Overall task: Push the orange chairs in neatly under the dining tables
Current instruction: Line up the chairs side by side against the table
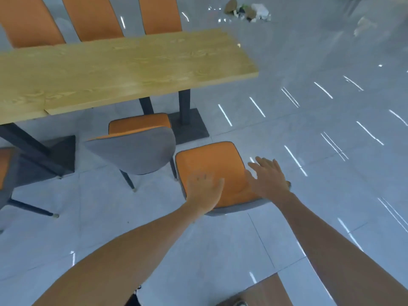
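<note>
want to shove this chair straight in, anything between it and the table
Nothing visible lies on the floor between the chair under both hands and the table, but the table's dark base plate sits just ahead, and a neighbouring chair stands close alongside.

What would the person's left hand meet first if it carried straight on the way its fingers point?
Probably the orange chair: the left hand points forward and down over its seat. Whether it already touches is unclear from this view.

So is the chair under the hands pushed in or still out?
Out: the chair stands clear of the table, past its end.
</note>
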A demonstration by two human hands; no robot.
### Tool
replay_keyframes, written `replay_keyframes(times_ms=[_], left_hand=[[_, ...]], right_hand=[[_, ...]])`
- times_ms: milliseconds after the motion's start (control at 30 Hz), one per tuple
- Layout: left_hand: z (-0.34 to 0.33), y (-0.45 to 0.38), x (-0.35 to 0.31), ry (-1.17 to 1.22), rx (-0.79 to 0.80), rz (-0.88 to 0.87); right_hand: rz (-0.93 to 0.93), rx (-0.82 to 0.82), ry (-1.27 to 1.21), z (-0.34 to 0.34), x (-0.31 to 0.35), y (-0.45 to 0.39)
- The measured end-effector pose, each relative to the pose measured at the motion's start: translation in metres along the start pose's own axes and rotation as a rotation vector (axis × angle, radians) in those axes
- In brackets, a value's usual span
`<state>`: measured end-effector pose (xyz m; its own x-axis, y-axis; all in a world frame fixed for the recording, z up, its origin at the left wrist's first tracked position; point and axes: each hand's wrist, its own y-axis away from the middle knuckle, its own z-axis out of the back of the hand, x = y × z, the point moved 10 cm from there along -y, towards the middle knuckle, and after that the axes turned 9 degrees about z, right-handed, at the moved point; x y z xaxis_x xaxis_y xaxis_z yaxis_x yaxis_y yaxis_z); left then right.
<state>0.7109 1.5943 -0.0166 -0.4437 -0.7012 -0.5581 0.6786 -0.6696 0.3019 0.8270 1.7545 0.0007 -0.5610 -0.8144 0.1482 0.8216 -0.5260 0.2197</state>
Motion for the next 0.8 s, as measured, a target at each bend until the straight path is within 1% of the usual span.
replay_keyframes(times_ms=[67, 100, 167, 233, 300, 400, 467, 500, 533, 667, 800], left_hand=[[-0.03, 0.02, -0.029, 0.027, -0.006, 0.045], [-0.047, 0.025, -0.04, -0.009, -0.015, 0.054], [-0.074, 0.036, -0.046, -0.063, -0.026, 0.109], [-0.09, 0.041, -0.039, -0.101, -0.065, 0.154], [-0.091, 0.038, -0.032, -0.133, -0.101, 0.187], [-0.089, 0.026, -0.02, -0.126, -0.105, 0.266], [-0.083, 0.018, -0.017, -0.135, -0.142, 0.288], [-0.08, 0.013, -0.017, -0.14, -0.15, 0.297], [-0.081, 0.008, -0.016, -0.14, -0.136, 0.299], [-0.08, -0.02, -0.023, -0.166, -0.118, 0.284], [-0.076, -0.064, -0.039, -0.154, -0.129, 0.274]], right_hand=[[0.043, 0.066, 0.041, -0.02, -0.035, 0.025], [0.065, 0.06, 0.037, -0.026, -0.049, 0.034], [0.119, 0.022, -0.043, -0.04, -0.063, 0.049], [0.157, -0.082, -0.079, -0.042, -0.069, 0.051], [0.164, -0.143, -0.045, -0.043, -0.072, 0.041], [0.261, -0.189, 0.049, -0.052, -0.068, 0.021], [0.294, -0.245, 0.046, -0.054, -0.067, 0.016], [0.307, -0.301, 0.021, -0.049, -0.066, 0.014], [0.316, -0.324, -0.01, -0.046, -0.066, 0.01], [0.367, -0.36, -0.066, -0.034, -0.074, -0.017], [0.394, -0.345, -0.019, -0.016, -0.083, -0.063]])
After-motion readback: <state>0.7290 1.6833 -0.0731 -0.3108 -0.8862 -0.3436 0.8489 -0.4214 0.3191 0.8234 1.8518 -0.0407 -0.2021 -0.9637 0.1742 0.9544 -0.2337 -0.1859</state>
